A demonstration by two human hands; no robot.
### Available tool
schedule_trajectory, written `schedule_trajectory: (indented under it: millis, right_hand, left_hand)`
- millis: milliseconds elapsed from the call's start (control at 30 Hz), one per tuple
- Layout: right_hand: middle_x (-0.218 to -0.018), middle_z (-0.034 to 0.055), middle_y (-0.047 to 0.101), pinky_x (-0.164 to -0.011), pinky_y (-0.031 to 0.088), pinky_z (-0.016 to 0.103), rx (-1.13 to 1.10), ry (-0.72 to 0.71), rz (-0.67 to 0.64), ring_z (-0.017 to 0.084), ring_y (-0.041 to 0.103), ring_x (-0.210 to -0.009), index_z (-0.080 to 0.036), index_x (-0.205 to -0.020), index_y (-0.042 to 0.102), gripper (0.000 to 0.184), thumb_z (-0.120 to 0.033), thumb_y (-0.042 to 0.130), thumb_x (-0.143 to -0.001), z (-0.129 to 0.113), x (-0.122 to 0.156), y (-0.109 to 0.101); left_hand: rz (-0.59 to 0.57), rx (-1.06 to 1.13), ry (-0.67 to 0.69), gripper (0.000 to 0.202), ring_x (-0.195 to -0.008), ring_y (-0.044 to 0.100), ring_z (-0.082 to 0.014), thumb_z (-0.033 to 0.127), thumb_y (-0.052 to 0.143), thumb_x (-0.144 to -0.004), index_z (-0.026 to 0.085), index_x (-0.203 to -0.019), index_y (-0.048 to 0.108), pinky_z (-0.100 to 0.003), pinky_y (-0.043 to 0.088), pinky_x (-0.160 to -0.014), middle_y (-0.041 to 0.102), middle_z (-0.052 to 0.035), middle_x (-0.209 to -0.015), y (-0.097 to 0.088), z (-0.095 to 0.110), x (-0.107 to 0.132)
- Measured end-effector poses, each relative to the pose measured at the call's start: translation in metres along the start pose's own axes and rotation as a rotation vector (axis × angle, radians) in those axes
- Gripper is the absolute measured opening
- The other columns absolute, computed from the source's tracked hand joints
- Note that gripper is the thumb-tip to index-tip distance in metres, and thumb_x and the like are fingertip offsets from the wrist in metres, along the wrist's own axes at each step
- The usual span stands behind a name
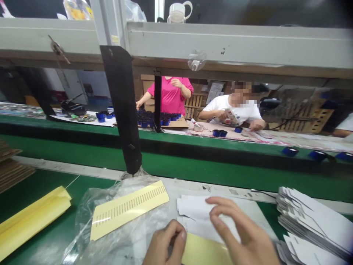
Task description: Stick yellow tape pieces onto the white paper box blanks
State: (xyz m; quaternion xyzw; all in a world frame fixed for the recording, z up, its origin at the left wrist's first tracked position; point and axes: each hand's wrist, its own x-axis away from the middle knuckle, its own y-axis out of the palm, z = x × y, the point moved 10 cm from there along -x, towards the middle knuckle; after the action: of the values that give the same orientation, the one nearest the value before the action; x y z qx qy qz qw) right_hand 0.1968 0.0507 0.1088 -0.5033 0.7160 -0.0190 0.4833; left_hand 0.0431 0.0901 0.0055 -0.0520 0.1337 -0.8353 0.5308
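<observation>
Head view: yellow sheet (205, 251) lies between left hand (165, 244), fingers bunched at its edge, and right hand (246, 233), fingers bent over white paper (191, 207), can't tell either grip.

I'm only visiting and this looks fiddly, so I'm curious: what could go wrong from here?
The printed yellow sheet lies on loose, crumpled clear plastic, so it might slide if the plastic gets tugged. The stacked white pieces at the right have uneven edges; a bump from the nearby right hand could perhaps knock some askew. The white paper just beyond the left hand might shift if brushed.
</observation>
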Motion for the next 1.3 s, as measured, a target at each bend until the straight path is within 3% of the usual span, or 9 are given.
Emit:
schedule_trajectory:
  millis: [67,167,233,300,467,533,800,967,1300]
  right_hand:
    - [-0.107,0.0088,0.076,-0.083,0.06,0.037,0.016,0.113,-0.113,0.026,0.073,-0.099,-0.026,-0.08,0.072,0.018,-0.04,0.066,-0.089,0.024,-0.021,0.001]
    - [-0.127,0.013,0.069,-0.106,0.043,0.055,-0.066,0.391,-0.462,0.036,0.056,-0.128,-0.026,-0.073,0.077,0.024,-0.048,0.07,-0.08,0.064,-0.034,0.038]
    - [-0.128,0.0154,0.068,-0.108,0.039,0.054,-0.144,0.544,-0.653,0.037,0.047,-0.137,-0.024,-0.072,0.078,0.025,-0.047,0.072,-0.075,0.081,-0.03,0.065]
    - [-0.122,0.017,0.071,-0.106,0.042,0.05,-0.18,0.604,-0.729,0.037,0.045,-0.139,-0.022,-0.071,0.078,0.026,-0.047,0.072,-0.071,0.09,-0.028,0.082]
    - [-0.138,0.0174,0.061,-0.117,0.02,0.052,-0.136,0.626,-0.754,0.037,0.03,-0.147,-0.021,-0.077,0.079,0.032,-0.05,0.071,-0.065,0.099,-0.024,0.099]
    - [-0.145,0.0182,0.054,-0.118,0.017,0.051,-0.119,0.638,-0.765,0.037,0.027,-0.148,-0.021,-0.079,0.079,0.034,-0.05,0.071,-0.064,0.1,-0.019,0.103]
    - [-0.15,0.019,0.046,-0.106,0.038,0.041,-0.153,0.68,-0.767,0.032,0.034,-0.145,-0.02,-0.078,0.078,0.031,-0.045,0.071,-0.062,0.102,-0.006,0.11]
    - [-0.142,0.0184,0.054,-0.105,0.039,0.039,-0.164,0.701,-0.748,0.03,0.036,-0.144,-0.02,-0.074,0.077,0.026,-0.042,0.07,-0.062,0.104,-0.007,0.11]
    - [-0.144,0.0183,0.051,-0.103,0.041,0.039,-0.163,0.715,-0.721,0.032,0.037,-0.143,-0.019,-0.073,0.077,0.024,-0.04,0.07,-0.063,0.105,-0.007,0.111]
  left_hand:
    - [0.004,-0.02,0.015,0.036,-0.061,0.044,-0.0148,0.049,0.036,-0.098,0.022,-0.076,0.045,-0.026,0.029,-0.06,0.042,0.0041,-0.064,-0.001,0.002,0.0]
    - [0.0,-0.064,0.001,0.032,-0.062,0.045,-0.0158,0.044,0.035,-0.097,0.022,-0.075,0.044,-0.028,0.028,-0.061,0.045,0.0034,-0.065,-0.002,0.0,0.0]
    - [-0.012,-0.086,-0.02,0.029,-0.062,0.044,-0.0162,0.041,0.035,-0.096,0.022,-0.075,0.044,-0.029,0.028,-0.061,0.045,0.0031,-0.065,-0.002,-0.004,-0.002]
    - [-0.024,-0.101,-0.026,0.027,-0.062,0.044,-0.0164,0.039,0.035,-0.095,0.023,-0.075,0.043,-0.029,0.028,-0.061,0.044,0.0033,-0.065,-0.002,-0.006,-0.003]
    - [-0.061,-0.14,-0.027,0.023,-0.059,0.042,-0.0168,0.035,0.037,-0.093,0.024,-0.074,0.042,-0.03,0.025,-0.058,0.042,0.0043,-0.061,-0.002,-0.005,-0.005]
    - [-0.06,-0.149,-0.044,0.021,-0.059,0.043,-0.0167,0.034,0.037,-0.093,0.024,-0.074,0.042,-0.03,0.026,-0.058,0.043,0.0041,-0.061,-0.002,-0.006,-0.005]
    - [-0.059,-0.191,-0.034,0.021,-0.06,0.043,-0.0168,0.032,0.035,-0.093,0.025,-0.074,0.041,-0.03,0.027,-0.059,0.043,0.0044,-0.062,-0.002,-0.003,-0.004]
    - [-0.046,-0.194,-0.035,0.022,-0.061,0.044,-0.0172,0.033,0.036,-0.093,0.025,-0.074,0.042,-0.03,0.027,-0.06,0.044,0.0042,-0.063,-0.003,-0.006,-0.004]
    - [-0.057,-0.182,-0.03,0.021,-0.063,0.045,-0.0172,0.034,0.036,-0.093,0.024,-0.075,0.042,-0.029,0.028,-0.061,0.045,0.0037,-0.065,-0.002,-0.006,-0.005]
